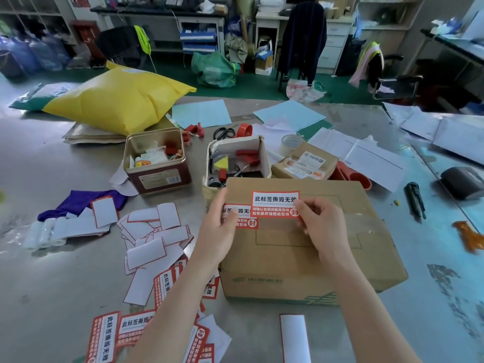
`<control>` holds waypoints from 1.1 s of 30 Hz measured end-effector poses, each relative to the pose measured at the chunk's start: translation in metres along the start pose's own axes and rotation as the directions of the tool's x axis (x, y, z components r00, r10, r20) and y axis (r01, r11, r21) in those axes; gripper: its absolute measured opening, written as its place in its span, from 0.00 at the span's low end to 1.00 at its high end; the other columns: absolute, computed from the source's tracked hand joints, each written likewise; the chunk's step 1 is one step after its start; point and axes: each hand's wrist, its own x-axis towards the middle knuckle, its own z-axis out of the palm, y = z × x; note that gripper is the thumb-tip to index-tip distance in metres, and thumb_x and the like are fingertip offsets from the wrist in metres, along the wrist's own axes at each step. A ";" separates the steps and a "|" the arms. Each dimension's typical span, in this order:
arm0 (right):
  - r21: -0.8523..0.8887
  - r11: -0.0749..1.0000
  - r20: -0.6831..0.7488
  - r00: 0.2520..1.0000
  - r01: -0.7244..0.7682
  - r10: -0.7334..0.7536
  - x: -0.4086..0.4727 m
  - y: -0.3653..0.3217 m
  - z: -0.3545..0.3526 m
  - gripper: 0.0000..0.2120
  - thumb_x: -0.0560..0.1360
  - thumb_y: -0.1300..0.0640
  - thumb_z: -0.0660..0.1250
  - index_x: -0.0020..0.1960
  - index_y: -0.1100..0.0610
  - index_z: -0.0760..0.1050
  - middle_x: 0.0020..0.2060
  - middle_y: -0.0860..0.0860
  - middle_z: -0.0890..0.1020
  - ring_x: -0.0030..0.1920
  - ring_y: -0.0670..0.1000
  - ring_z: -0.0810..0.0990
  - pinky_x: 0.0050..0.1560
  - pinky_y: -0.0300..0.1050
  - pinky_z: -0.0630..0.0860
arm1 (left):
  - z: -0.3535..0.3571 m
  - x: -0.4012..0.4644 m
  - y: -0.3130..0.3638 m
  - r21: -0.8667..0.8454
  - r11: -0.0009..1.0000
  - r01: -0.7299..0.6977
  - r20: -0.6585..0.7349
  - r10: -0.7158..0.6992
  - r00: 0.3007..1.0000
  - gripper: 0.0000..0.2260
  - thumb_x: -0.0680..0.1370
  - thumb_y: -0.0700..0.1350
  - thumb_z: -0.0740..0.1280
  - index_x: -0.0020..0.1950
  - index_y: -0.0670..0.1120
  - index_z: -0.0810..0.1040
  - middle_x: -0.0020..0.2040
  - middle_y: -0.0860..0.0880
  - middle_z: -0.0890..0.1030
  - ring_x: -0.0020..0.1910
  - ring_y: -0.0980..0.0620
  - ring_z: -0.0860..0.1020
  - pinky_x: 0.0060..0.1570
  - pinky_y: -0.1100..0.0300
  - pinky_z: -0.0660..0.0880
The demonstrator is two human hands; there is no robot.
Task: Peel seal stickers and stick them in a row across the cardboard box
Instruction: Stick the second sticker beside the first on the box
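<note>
Brown cardboard box on grey table, near edge toward the person. Right hand pinches the right end of a red-and-white rectangular seal sticker, held over the box's far-left top. Left hand at the box's left edge, fingers curled on a second red-and-white sticker, partly hidden beneath the first. Peeled white backing slips scattered left of the box.

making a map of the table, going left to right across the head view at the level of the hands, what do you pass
purple cloth → pile of peeled white backings → left hand → seal sticker held over the cardboard box → right hand → black cutter → orange scrap
</note>
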 end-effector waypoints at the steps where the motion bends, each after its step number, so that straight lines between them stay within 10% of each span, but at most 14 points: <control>1: -0.010 1.000 0.003 1.000 -0.001 0.001 0.001 0.002 0.000 0.07 0.76 0.52 0.65 0.45 0.53 0.80 0.28 0.52 0.80 0.27 0.47 0.70 0.32 0.44 0.69 | 0.000 0.001 -0.002 0.121 0.992 -0.029 0.016 0.027 1.000 0.21 0.81 0.45 0.57 0.73 0.55 0.60 0.71 0.55 0.66 0.69 0.55 0.66 0.66 0.55 0.68; 8: -0.091 0.996 0.037 0.999 0.002 0.001 0.001 0.007 -0.009 0.06 0.76 0.53 0.66 0.45 0.52 0.81 0.26 0.51 0.79 0.25 0.46 0.69 0.30 0.42 0.68 | 0.007 0.005 -0.010 0.455 0.866 -0.207 0.094 0.185 0.978 0.21 0.80 0.41 0.57 0.73 0.49 0.62 0.76 0.52 0.58 0.75 0.55 0.54 0.70 0.63 0.53; 33: -0.153 0.988 0.049 0.999 0.026 -0.019 0.000 0.010 -0.008 0.06 0.77 0.54 0.65 0.48 0.53 0.81 0.26 0.50 0.79 0.24 0.45 0.70 0.30 0.39 0.70 | 0.015 0.007 -0.028 0.629 0.688 -0.361 0.162 0.339 0.927 0.19 0.82 0.45 0.54 0.73 0.48 0.63 0.75 0.52 0.60 0.75 0.55 0.52 0.72 0.58 0.51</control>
